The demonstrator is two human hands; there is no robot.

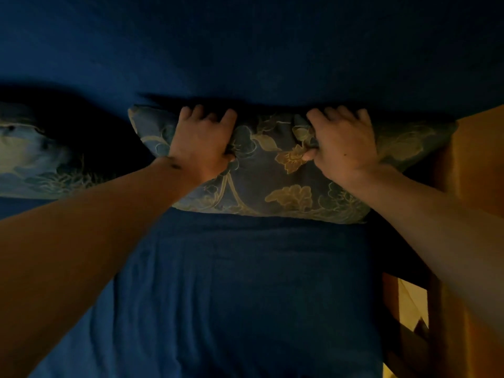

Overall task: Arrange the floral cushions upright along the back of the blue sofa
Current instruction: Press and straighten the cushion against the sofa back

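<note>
head view: both hands grip floral cushion upright, long axis sideways.

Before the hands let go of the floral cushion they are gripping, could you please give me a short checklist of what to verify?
1. Left hand grips the top edge of the blue floral fabric cushion: ok.
2. Right hand grips the same top edge: ok.
3. Cushion's top edge lies against the dark blue sofa backrest: ok.
4. Cushion's bottom edge rests on the blue sofa seat: ok.
5. Cushion will stay upright once released: cannot tell, since both hands hold it.
6. Second floral cushion at the left is upright: cannot tell; it is dim and cut off by the frame.
</note>
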